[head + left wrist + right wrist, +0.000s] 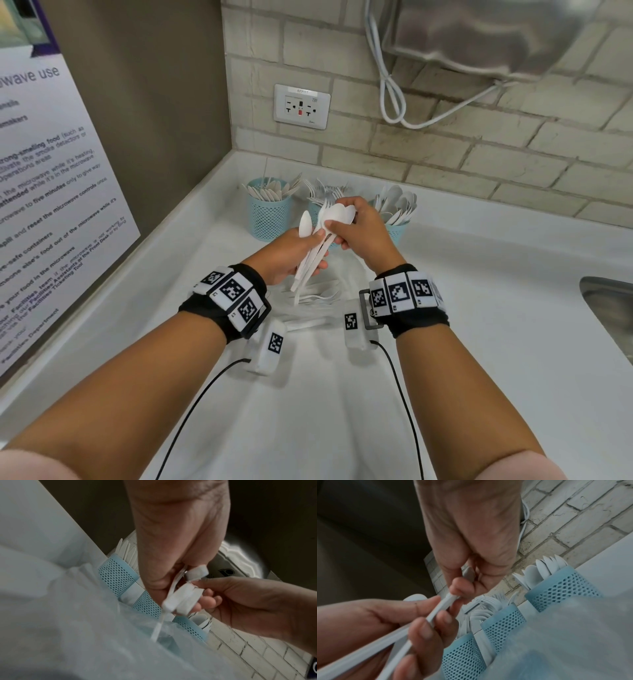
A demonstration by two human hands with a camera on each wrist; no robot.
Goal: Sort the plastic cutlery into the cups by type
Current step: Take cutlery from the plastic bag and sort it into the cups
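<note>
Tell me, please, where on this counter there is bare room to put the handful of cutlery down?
Bare counter lies right of the right hand, between the cups and the sink. More lies near the camera, between the forearms. It is crowded under the hands, where loose cutlery lies, and along the cups.

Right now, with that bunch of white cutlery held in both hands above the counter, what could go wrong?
1. The left hand grips several white spoons at once while the right hand pinches one; others may slip onto the counter.
2. The three blue mesh cups stand close together and look full, so a piece could land in the wrong one.
3. More loose cutlery lies below, hidden by the wrists.
</note>
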